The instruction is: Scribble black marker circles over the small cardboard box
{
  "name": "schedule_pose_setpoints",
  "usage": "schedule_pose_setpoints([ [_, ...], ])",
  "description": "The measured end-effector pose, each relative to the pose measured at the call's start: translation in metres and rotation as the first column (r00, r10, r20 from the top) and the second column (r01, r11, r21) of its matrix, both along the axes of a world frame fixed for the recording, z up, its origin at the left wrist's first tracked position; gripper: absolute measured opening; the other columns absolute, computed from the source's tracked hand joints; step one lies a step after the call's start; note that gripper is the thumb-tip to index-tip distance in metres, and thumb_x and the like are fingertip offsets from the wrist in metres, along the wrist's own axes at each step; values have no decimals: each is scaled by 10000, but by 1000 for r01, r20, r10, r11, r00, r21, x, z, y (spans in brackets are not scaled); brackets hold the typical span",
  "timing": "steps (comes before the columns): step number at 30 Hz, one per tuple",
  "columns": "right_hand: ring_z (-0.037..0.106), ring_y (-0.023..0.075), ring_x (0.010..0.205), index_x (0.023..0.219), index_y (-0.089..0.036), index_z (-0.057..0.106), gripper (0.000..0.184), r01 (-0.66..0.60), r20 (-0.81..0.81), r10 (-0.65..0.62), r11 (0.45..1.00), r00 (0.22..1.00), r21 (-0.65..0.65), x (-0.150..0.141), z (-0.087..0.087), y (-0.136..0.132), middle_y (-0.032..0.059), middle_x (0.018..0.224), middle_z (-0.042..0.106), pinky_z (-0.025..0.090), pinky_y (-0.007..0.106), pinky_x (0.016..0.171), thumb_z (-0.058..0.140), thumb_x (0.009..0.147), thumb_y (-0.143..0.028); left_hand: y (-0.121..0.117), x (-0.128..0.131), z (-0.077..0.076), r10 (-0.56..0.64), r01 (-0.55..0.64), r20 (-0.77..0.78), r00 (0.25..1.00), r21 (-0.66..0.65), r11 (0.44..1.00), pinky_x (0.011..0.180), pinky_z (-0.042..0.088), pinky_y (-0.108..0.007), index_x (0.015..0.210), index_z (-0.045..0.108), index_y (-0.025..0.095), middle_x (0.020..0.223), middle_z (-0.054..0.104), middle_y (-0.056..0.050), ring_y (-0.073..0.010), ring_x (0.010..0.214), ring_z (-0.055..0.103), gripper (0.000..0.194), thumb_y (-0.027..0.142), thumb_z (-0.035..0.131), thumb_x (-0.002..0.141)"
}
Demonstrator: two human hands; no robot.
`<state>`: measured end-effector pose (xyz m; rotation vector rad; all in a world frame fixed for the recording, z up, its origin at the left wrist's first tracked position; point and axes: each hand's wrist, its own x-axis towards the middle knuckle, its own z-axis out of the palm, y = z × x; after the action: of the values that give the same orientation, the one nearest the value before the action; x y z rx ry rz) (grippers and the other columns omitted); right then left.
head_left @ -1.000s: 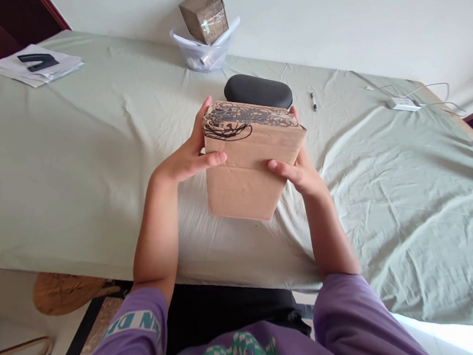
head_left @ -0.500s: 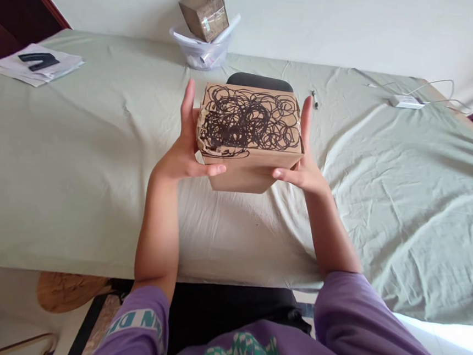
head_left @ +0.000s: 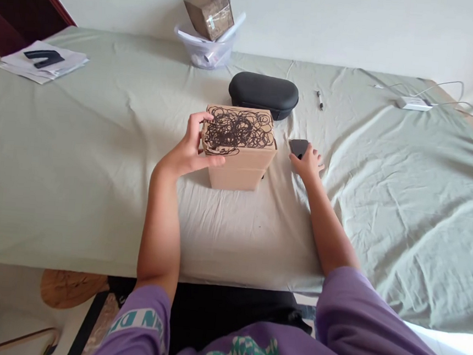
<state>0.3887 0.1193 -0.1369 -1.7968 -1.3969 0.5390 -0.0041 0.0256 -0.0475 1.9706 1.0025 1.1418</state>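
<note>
"Cardboard first: where is the box (head_left: pixel 237 169)?"

"At the left hand (head_left: pixel 186 146), seemingly standing on the cloth (head_left: pixel 92 214), upright between the two hands. The thumb presses the near face and a finger reaches over the top, so that hand grips its left end."

"Why only one end?"

"Probably to steady it; the right hand (head_left: pixel 309 160) is busy elsewhere. Its thumb and fingers are at a dark flat item (head_left: pixel 299 147), curled about the near end. I can't tell whether they have it firmly or merely touch it."

"And beyond the hands?"

"Just past the box, partly hidden by it, lies a black case (head_left: pixel 263 91). A pen (head_left: pixel 320 101) lies beyond the right hand, perhaps put there to be out of the way. Farther beyond the left, a smaller carton (head_left: pixel 209 12) sits tilted in a clear basin (head_left: pixel 211 56), seemingly because rolled paper props it."

"Any brands or writing?"

"None I can read on the box; its top carries looping black scribble, not words. The case shows no label. Below the left hand, the sleeve (head_left: pixel 154 339) has a pale band with a few letters, a D and an N among them."
</note>
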Motion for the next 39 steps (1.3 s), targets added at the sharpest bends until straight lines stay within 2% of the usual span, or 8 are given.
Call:
schedule_pose_setpoints([
  [3, 223, 555, 1572, 1444, -73, 545, 794, 50, 92, -45, 997, 995, -55, 4, -10, -2, 393, 1617, 441, 152, 817, 1259, 784, 831, -518, 8, -1, -4, 3, 7, 83, 997, -117, 993, 1100, 567, -466, 1469, 402, 376, 1564, 457, -95, -336, 1382, 560, 729, 739, 726, 926],
  [6, 267, 592, 1549, 1534, -37, 507, 878, 69, 186, -45, 989, 981, -127, 3, -4, -4, 404, 1618, 442, 129, 835, 1247, 802, 794, -406, 9, 2, -3, 54, -32, 116, 992, -181, 983, 1073, 564, -452, 1441, 444, 410, 1596, 437, -53, -326, 1383, 538, 531, 516, 639, 959],
  [10, 323, 585, 1551, 1658, -57, 461, 874, 4, 397, 70, 983, 915, -184, -10, 8, -12, 348, 1672, 429, 181, 806, 1263, 701, 882, -378, 7, 10, -2, 115, -92, 105, 988, -205, 974, 973, 568, -440, 1411, 436, 419, 1346, 522, -60, -271, 1125, 600, 575, 273, 610, 883],
  [13, 337, 531, 1564, 1662, -162, 520, 717, -208, 484, 261, 965, 835, -162, -25, 10, -20, 266, 1731, 408, 258, 767, 1266, 567, 958, -293, 7, 13, -2, 118, -103, 63, 991, -207, 973, 948, 558, -466, 1425, 449, 421, 1121, 494, -49, -240, 944, 563, 615, 216, 614, 869],
  [18, 267, 495, 1620, 1499, -261, 699, 564, -599, 512, 609, 773, 606, -209, -38, -3, -25, 137, 1813, 382, 233, 792, 1277, 427, 1008, -204, 12, 13, -1, 81, -53, 105, 991, -245, 968, 1006, 556, -518, 1441, 452, 438, 1121, 533, -49, -265, 998, 589, 623, 233, 622, 878],
  [26, 329, 371, 1639, 1410, -179, 697, 518, -659, 523, 639, 730, 564, -182, -26, -8, -18, 185, 1609, 605, 161, 678, 1380, 304, 1073, -196, 13, 20, 2, 141, -121, 66, 988, -247, 962, 998, 570, -568, 1445, 470, 422, 1008, 446, -39, -234, 920, 596, 630, 149, 597, 891],
  [32, 501, 378, 1437, 1359, -209, 739, 458, -712, 524, 683, 676, 508, -192, -11, 4, -14, 190, 1418, 686, 306, 610, 1328, 397, 1056, -228, 13, 19, 4, 138, -116, 67, 988, -260, 959, 857, 621, -474, 1482, 461, 427, 1008, 510, -35, -204, 824, 603, 659, 155, 575, 892],
  [39, 652, 330, 1100, 1327, -161, 607, 402, -475, 332, 451, 880, 829, -9, 0, 7, -12, 200, 1191, 711, 537, 515, 1061, 335, 1089, -338, 17, 18, -1, 103, -67, 124, 987, -269, 961, 863, 592, -435, 1488, 436, 440, 1129, 581, -43, -242, 959, 654, 644, 218, 594, 904],
])
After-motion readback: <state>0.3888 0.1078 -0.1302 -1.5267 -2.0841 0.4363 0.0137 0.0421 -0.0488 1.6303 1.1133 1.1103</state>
